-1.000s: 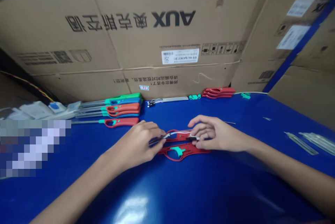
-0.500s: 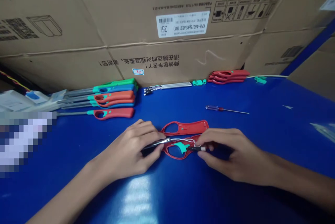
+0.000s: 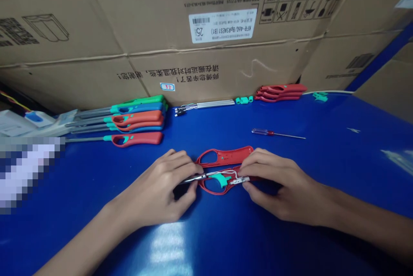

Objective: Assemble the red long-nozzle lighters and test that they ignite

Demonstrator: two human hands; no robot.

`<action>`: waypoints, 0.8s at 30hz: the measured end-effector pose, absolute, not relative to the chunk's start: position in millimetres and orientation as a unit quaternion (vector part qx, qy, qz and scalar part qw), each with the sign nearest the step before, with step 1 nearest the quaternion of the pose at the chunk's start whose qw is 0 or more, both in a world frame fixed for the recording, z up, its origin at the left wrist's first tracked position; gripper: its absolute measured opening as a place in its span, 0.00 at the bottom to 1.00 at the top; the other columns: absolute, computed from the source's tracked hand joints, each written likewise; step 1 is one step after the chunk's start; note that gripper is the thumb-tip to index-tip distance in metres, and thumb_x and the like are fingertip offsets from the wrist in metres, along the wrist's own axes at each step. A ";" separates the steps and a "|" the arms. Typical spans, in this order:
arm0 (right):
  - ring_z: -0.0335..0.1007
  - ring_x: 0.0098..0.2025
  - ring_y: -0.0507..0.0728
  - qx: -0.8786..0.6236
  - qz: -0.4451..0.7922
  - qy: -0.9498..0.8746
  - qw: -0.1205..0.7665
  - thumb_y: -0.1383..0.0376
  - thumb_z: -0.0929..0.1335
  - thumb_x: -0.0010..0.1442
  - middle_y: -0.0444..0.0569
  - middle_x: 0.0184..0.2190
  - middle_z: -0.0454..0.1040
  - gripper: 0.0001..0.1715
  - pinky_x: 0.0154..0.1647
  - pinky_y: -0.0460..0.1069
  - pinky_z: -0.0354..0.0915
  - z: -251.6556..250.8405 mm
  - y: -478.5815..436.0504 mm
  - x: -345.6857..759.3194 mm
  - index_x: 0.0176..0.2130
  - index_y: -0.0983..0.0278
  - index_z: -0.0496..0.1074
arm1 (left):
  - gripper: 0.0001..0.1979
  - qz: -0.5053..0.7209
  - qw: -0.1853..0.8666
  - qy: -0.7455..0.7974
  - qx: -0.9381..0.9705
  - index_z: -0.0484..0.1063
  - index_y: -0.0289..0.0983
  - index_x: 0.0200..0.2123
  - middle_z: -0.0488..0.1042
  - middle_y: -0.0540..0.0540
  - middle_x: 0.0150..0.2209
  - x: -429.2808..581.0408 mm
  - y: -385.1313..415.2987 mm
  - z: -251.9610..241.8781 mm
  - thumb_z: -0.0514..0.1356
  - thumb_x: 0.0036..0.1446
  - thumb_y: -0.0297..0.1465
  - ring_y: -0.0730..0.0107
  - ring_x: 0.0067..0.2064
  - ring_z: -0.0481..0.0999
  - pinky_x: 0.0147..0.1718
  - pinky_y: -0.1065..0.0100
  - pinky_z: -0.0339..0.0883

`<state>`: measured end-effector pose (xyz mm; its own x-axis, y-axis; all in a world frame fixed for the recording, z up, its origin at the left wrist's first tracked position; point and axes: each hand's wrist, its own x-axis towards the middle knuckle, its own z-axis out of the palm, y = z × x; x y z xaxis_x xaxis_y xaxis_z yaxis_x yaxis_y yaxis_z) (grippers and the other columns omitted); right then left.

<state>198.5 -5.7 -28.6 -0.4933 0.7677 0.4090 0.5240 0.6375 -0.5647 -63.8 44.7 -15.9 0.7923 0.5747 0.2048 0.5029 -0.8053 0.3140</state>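
On the blue table (image 3: 206, 237), the near red handle half (image 3: 214, 193) is being kept lengthwise left to right, its ring being turned left and its grip being partly hidden by the right hand (image 3: 258, 178). Along this axis, a shiny metal tube (image 3: 195, 178) is being pinched by the curled left hand (image 3: 185, 181), its right end being tilted slightly upward in view. A small whitish block (image 3: 242, 180) is being gripped between the right thumb and fingers, the other fingers being loosely bent. Thin white wires (image 3: 222, 172) are being arched from tube to block, above a mint-green trigger (image 3: 220, 180). A white face is now being shown by the block, where black was being shown half a second ago.
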 end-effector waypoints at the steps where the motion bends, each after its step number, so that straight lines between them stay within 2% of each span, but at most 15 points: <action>1: 0.70 0.37 0.54 -0.384 0.185 -0.845 0.323 0.73 0.66 0.58 0.49 0.35 0.75 0.10 0.41 0.51 0.66 -29.0 -5.9 198.7 0.39 0.63 0.73 | 0.09 0.144 0.123 0.288 0.939 0.73 0.37 0.40 0.73 0.46 0.33 -63.3 44.6 -15.9 0.55 0.57 0.26 0.63 0.37 0.70 0.40 0.60 0.62; 7: 0.70 0.38 0.54 -0.382 0.175 -0.857 0.298 0.72 0.65 0.60 0.48 0.35 0.76 0.10 0.47 0.54 0.64 -29.1 -6.0 198.6 0.41 0.63 0.73 | 0.09 0.127 0.133 0.289 0.940 0.73 0.37 0.41 0.73 0.46 0.33 -61.9 43.4 -14.1 0.54 0.60 0.29 0.64 0.37 0.70 0.39 0.61 0.62; 16: 0.71 0.42 0.54 -0.365 0.168 -0.864 0.302 0.73 0.64 0.62 0.48 0.38 0.77 0.13 0.48 0.52 0.65 -32.8 -4.5 201.6 0.45 0.61 0.72 | 0.10 0.104 0.136 0.292 0.941 0.74 0.39 0.40 0.73 0.46 0.35 -64.3 46.1 -14.2 0.53 0.61 0.28 0.64 0.38 0.70 0.42 0.61 0.62; 24: 0.69 0.36 0.53 -0.372 0.170 -0.868 0.282 0.71 0.63 0.63 0.46 0.33 0.75 0.09 0.42 0.51 0.65 -29.3 -4.1 199.7 0.40 0.63 0.72 | 0.10 0.111 0.123 0.289 0.943 0.74 0.38 0.38 0.73 0.45 0.33 -65.5 44.4 -11.9 0.54 0.58 0.27 0.64 0.36 0.70 0.40 0.61 0.64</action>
<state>199.7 -4.1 -29.3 -0.5637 0.7418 0.3634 0.5494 0.6652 -0.5057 -65.5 44.4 -11.9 0.8088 0.5716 0.1380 0.5173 -0.8032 0.2953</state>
